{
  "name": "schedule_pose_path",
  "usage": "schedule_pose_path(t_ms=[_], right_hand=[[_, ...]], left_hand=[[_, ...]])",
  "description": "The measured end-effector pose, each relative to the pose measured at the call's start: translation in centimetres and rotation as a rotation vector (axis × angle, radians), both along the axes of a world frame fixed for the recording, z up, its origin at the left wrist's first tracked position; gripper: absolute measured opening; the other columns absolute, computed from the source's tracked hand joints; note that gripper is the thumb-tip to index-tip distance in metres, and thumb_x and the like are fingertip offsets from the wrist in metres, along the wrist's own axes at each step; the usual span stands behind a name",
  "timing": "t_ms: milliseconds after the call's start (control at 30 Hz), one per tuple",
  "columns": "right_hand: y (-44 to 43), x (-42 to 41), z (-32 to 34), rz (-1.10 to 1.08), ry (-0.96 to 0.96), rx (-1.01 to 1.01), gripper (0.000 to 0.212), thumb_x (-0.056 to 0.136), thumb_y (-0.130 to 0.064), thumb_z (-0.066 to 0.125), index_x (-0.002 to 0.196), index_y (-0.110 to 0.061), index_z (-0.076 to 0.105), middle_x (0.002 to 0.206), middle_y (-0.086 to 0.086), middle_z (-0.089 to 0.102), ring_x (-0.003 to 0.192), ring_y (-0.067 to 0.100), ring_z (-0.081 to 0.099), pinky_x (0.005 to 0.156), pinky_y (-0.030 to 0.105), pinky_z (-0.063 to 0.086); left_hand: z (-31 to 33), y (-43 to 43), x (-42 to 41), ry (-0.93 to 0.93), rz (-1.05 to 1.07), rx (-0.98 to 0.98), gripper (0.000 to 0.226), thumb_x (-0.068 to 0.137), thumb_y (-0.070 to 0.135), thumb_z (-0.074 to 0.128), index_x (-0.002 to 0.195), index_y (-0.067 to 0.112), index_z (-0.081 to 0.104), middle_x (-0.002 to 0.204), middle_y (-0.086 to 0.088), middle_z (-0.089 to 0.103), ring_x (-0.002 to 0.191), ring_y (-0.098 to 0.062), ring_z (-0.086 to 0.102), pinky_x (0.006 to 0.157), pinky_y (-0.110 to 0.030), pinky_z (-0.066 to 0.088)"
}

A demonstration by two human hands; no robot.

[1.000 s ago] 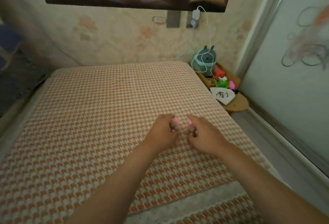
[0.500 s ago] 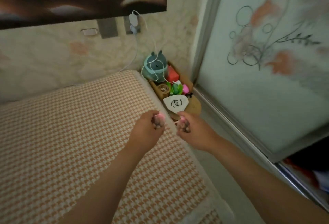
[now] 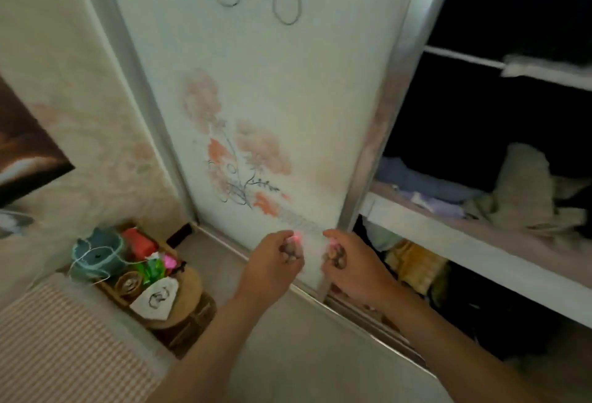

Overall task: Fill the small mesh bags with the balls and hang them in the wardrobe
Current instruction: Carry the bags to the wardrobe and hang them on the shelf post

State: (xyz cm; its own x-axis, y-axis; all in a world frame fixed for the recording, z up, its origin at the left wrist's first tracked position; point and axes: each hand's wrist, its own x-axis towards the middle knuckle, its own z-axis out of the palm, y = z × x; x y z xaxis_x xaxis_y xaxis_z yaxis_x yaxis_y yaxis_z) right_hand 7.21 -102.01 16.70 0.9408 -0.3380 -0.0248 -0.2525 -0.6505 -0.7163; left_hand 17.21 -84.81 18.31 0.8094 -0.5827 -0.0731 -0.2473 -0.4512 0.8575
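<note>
My left hand (image 3: 270, 266) is closed around a small mesh bag (image 3: 292, 245) with dark balls and a pink bit at the top. My right hand (image 3: 352, 266) grips a second small mesh bag (image 3: 336, 255) of the same kind. Both hands are held up side by side, a short gap apart, in front of the lower edge of the wardrobe's sliding door (image 3: 256, 114). The open wardrobe section (image 3: 496, 178) lies to the right of my right hand, dark inside, with a hanging rail (image 3: 461, 58) near the top.
A white shelf (image 3: 448, 236) in the wardrobe carries folded clothes, with more clothes below it. A low wooden stool (image 3: 189, 303) with a teal toy, a red item and a white pouch stands at the left, beside the checked bed (image 3: 57, 354). The floor track runs under my hands.
The view has swung right from the bed to the wardrobe. Both hands, each still holding a bag, have come off the bed and now hover in front of the sliding door.
</note>
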Motion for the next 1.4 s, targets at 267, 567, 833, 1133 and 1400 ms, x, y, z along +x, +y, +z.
schedule_pose_path(t_ms=[267, 567, 833, 1133, 1400], right_hand=[[-19.1, -12.1, 6.9, -0.417, -0.003, -0.066, 0.059, 0.087, -0.016, 0.069, 0.142, -0.029, 0.051, 0.106, -0.01, 0.052, 0.086, 0.002, 0.057, 0.086, 0.018, 0.048], [-30.6, -23.0, 8.3, -0.733, 0.312, -0.079, 0.06, 0.092, -0.026, 0.066, 0.147, -0.034, 0.042, 0.119, 0.002, 0.055, 0.108, 0.025, 0.062, 0.093, 0.029, 0.046], [-37.7, -28.7, 6.2, -0.941, 0.424, -0.12, 0.063, 0.095, -0.03, 0.062, 0.152, -0.028, 0.035, 0.135, 0.007, 0.049, 0.109, 0.028, 0.062, 0.1, 0.035, 0.051], [-45.1, -33.2, 1.9, -0.926, 0.46, -0.191, 0.059, 0.1, -0.029, 0.054, 0.155, -0.03, 0.032, 0.135, 0.007, 0.05, 0.112, 0.03, 0.061, 0.093, 0.043, 0.054], [-48.1, -36.2, 0.0, -0.763, 0.432, -0.246, 0.057, 0.101, -0.033, 0.051, 0.155, -0.031, 0.034, 0.131, 0.006, 0.055, 0.106, 0.028, 0.061, 0.089, 0.041, 0.054]], left_hand=[[6.8, -21.8, -7.4, -0.003, -0.386, -0.091, 0.031, 0.081, 0.008, 0.065, 0.09, 0.038, 0.059, 0.067, 0.014, 0.058, 0.064, -0.006, 0.053, 0.076, -0.033, 0.052], [6.2, -40.5, -14.7, 0.04, -0.769, -0.018, 0.031, 0.08, 0.018, 0.062, 0.102, 0.038, 0.054, 0.092, 0.008, 0.06, 0.079, -0.007, 0.059, 0.076, -0.025, 0.051], [4.1, -51.8, -20.7, -0.043, -0.974, -0.007, 0.026, 0.079, 0.013, 0.062, 0.102, 0.026, 0.061, 0.092, 0.006, 0.06, 0.087, -0.017, 0.06, 0.081, -0.036, 0.054], [-0.2, -59.9, -26.5, -0.363, -0.989, 0.154, 0.016, 0.085, 0.016, 0.058, 0.097, 0.025, 0.061, 0.101, 0.005, 0.064, 0.094, -0.015, 0.06, 0.072, -0.021, 0.037], [-1.1, -61.4, -28.5, -0.612, -0.901, 0.388, 0.041, 0.087, 0.025, 0.054, 0.129, 0.021, 0.051, 0.128, -0.005, 0.056, 0.122, -0.027, 0.049, 0.105, -0.041, 0.033]])
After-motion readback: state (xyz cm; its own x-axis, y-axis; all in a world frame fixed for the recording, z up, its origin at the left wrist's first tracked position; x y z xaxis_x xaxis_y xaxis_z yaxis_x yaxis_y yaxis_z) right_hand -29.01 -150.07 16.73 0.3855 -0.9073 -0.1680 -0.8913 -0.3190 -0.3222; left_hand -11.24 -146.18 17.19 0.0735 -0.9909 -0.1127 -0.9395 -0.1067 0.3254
